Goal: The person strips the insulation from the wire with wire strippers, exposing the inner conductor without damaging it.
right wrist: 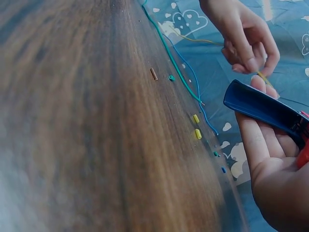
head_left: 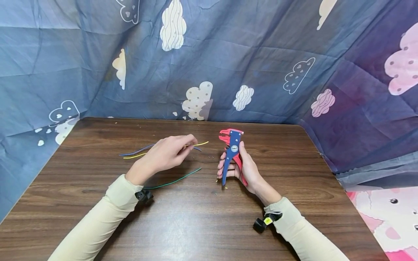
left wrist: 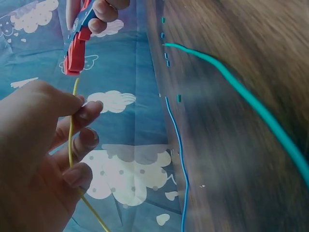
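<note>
My left hand (head_left: 166, 154) pinches a thin yellow wire (left wrist: 71, 133) between thumb and index finger. A short end of the wire pokes up past the fingertips, close to the red jaws of the tool in the left wrist view. In my right hand (head_left: 250, 169) is a wire stripper (head_left: 234, 143) with a blue body and red jaws and lever. My fingers wrap behind its handles while the thumb lies along its side. Below the left hand a green wire (head_left: 177, 179) lies on the table, and a blue wire (head_left: 134, 151) lies farther back, partly hidden by that hand.
Small cut bits of insulation are scattered on the wooden table (head_left: 196, 224), among them a yellow bit (right wrist: 198, 134), a green bit (right wrist: 171, 78) and a blue bit (right wrist: 223, 169). A copper-coloured sliver (right wrist: 153, 74) lies near them. Behind the table hangs a blue cloud-patterned curtain (head_left: 147, 72).
</note>
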`<state>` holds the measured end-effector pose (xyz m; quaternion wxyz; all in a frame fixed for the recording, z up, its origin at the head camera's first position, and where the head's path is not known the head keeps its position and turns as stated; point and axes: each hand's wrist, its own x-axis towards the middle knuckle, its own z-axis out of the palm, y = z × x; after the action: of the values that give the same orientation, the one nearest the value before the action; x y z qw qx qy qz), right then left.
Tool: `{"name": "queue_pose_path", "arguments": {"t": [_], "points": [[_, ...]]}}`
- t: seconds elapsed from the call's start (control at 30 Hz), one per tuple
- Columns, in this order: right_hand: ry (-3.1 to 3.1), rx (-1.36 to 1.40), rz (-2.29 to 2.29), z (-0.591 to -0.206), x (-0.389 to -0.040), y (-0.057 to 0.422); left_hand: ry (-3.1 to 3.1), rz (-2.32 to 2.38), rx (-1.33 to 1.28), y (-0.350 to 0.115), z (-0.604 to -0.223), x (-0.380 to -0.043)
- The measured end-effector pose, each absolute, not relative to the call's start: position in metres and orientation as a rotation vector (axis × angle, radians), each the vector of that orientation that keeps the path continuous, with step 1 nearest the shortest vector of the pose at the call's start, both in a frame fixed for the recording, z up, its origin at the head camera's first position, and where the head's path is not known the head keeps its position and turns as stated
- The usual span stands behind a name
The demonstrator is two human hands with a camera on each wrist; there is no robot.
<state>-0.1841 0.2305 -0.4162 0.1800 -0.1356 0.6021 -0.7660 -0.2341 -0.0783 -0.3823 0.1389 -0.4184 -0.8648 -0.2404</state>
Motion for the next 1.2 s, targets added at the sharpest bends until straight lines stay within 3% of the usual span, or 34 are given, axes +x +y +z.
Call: {"name": "queue_pose_path", "arguments": {"t": [1.2], "points": [[1.564, -0.616, -2.079, -0.414, -0.177, 0.227, -2.181, -0.79, -1.167, -0.069, -0.366, -0.22]]}}
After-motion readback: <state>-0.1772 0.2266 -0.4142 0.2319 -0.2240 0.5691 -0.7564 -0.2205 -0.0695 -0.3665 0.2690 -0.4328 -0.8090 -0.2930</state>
